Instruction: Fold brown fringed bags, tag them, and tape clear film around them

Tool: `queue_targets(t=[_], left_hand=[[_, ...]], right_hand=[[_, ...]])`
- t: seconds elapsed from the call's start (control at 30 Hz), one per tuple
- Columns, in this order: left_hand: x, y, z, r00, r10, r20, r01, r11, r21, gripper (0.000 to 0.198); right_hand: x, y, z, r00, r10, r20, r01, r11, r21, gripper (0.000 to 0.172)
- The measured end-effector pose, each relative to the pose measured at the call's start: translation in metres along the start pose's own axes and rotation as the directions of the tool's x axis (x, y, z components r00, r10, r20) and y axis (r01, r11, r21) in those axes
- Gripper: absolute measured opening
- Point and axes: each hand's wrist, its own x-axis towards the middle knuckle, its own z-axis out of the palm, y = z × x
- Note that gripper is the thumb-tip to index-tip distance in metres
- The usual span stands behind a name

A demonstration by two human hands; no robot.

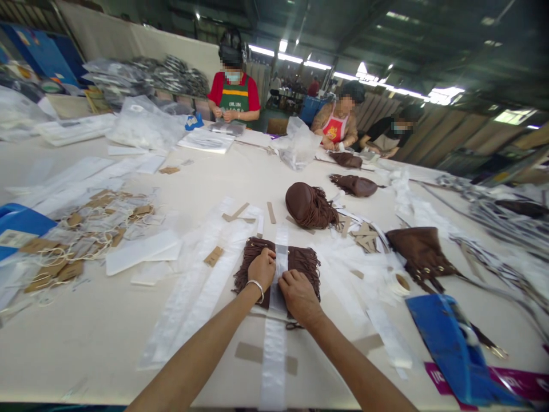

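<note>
Long white table (pixel 107 320) in a dim hall under strip lights (pixel 291 58).

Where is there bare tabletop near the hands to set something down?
Bare table lies at the near edge, between the tag pile and the left forearm; more beyond the round bag, mid-table. Right of the fringed bag it is crowded: strips, brown bag, blue bag.

Both hands rest on a brown fringed bag (pixel 295 264) lying flat on the surface (pixel 111 320). The left hand (pixel 261 269) and right hand (pixel 299 294) press a clear plastic strip (pixel 281 260) crossing its middle. Paper tags (pixel 81 240) lie well apart.
</note>
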Motion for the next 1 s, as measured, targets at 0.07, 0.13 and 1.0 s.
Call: queue_targets(t=[0.07, 0.13, 1.0], left_hand=[[-0.001, 0.000, 0.000, 1.000, 0.012, -0.007, -0.012, 1.000, 0.013, 0.021], [0.000, -0.001, 0.000, 1.000, 0.028, -0.009, -0.027, 0.999, 0.027, 0.022], [-0.069, -0.013, -0.028, 0.724, 0.662, 0.193, -0.689, 0.690, 0.220, 0.027]], right_hand=[[-0.002, -0.001, -0.003, 1.000, -0.004, 0.020, 0.004, 1.000, 0.010, 0.013], [-0.004, -0.001, -0.005, 0.999, -0.011, 0.037, 0.010, 1.000, 0.028, 0.015], [-0.020, -0.006, -0.005, 0.997, 0.057, -0.049, -0.054, 0.996, 0.065, 0.017]])
